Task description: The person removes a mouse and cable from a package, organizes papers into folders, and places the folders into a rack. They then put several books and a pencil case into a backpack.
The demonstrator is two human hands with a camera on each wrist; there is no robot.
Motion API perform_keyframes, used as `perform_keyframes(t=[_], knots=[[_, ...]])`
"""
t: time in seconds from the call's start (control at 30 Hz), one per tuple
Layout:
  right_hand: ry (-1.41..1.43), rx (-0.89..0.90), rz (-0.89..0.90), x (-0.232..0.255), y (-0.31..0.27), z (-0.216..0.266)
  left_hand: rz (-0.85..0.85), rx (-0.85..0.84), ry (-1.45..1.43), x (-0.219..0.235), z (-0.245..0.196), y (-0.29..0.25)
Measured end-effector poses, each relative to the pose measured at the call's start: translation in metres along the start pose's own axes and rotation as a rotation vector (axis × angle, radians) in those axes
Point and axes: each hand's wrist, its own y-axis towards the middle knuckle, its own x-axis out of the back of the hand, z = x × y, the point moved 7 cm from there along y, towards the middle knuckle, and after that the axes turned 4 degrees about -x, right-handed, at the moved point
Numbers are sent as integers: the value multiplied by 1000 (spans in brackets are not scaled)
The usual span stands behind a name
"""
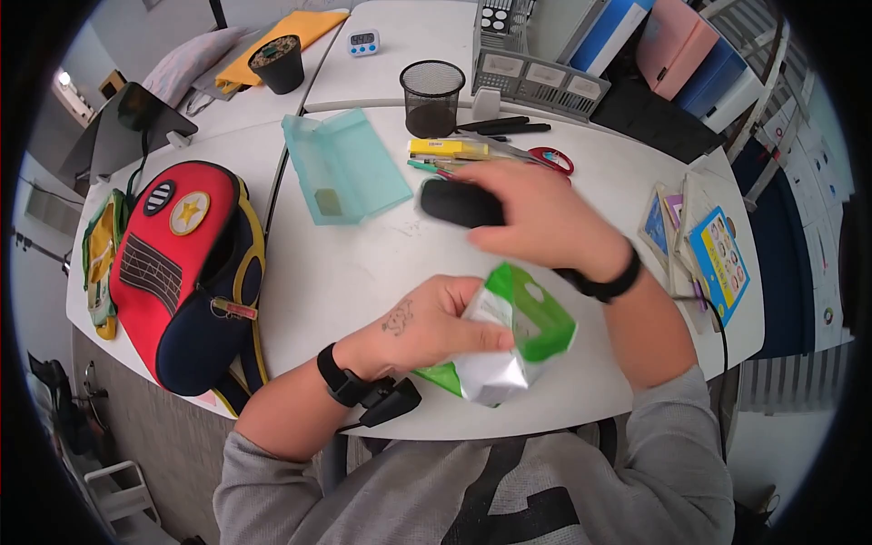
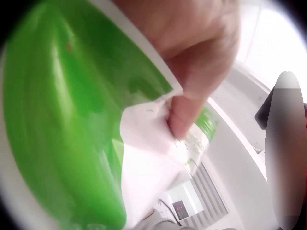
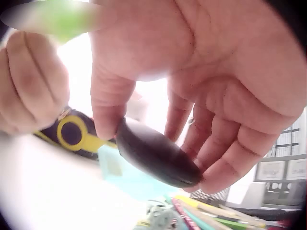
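In the head view my left hand grips a crumpled green, white and silver plastic packet close to the table's front edge, thumb on top. The packet fills much of the left wrist view. My right hand holds a black, rounded computer mouse above the table, in front of the pens. In the right wrist view the mouse is tilted between the thumb and the fingertips. A translucent teal open case lies to its left, a small yellowish piece in it.
A yellow highlighter, red-handled scissors and several pens lie beside a black mesh cup. At left stands a red and navy backpack. Booklets lie at right; a file rack, potted plant and timer stand behind.
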Motion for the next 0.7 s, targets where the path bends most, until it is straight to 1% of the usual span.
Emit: perform_keyframes(t=[0.03, 0.07, 0.1, 0.13, 0.2, 0.23, 0.27, 0.3, 0.33, 0.4, 0.43, 0.47, 0.5, 0.53, 0.57, 0.6, 0.63, 0.67, 0.7], knots=[[186, -180, 29, 14, -13, -12, -70, 3, -90, 3, -4, 0], [336, -267, -8, 32, -29, -13, -140, 6, -179, 6, -6, 0], [609, -187, -84, 37, -43, -25, -149, 32, -234, 10, -3, 1], [781, -260, -96, 45, -58, -29, -150, 27, -235, 9, -3, 1], [982, -345, -95, 54, -87, -37, -229, 69, -128, 11, -4, 1], [953, -401, -53, 55, -98, -35, -216, 72, -114, 7, -8, 0], [928, -456, -11, 54, -110, -33, -268, 40, 44, 8, -17, -4], [904, -380, -63, 57, -115, -26, -321, 8, 209, 8, -27, -9], [956, -347, -96, 58, -119, -20, -311, 16, 235, 5, -34, -12], [911, -210, -172, 69, -127, -14, -444, -339, 511, 3, -76, -27], [911, -200, -188, 74, -130, -13, -571, -397, 878, 5, -86, -38], [886, -111, -230, 83, -134, -8, -566, -403, 888, 5, -92, -36], [860, -25, -268, 91, -139, -2, -521, -737, 1325, -19, -113, -41], [863, -20, -273, 93, -143, 0, -440, -1078, 1753, -47, -117, -49], [904, 38, -247, 93, -146, 5, -437, -1192, 1862, -58, -115, -51], [944, 97, -221, 94, -149, 9, -430, -1192, 1869, -62, -115, -50], [948, 87, -173, 89, -152, 6, -427, -1213, 1959, -70, -114, -50], [787, 77, -124, 90, -153, 7, -425, -1236, 2048, -77, -111, -51], [740, 70, -127, 90, -152, 8, -444, -1230, 2098, -81, -109, -52]])
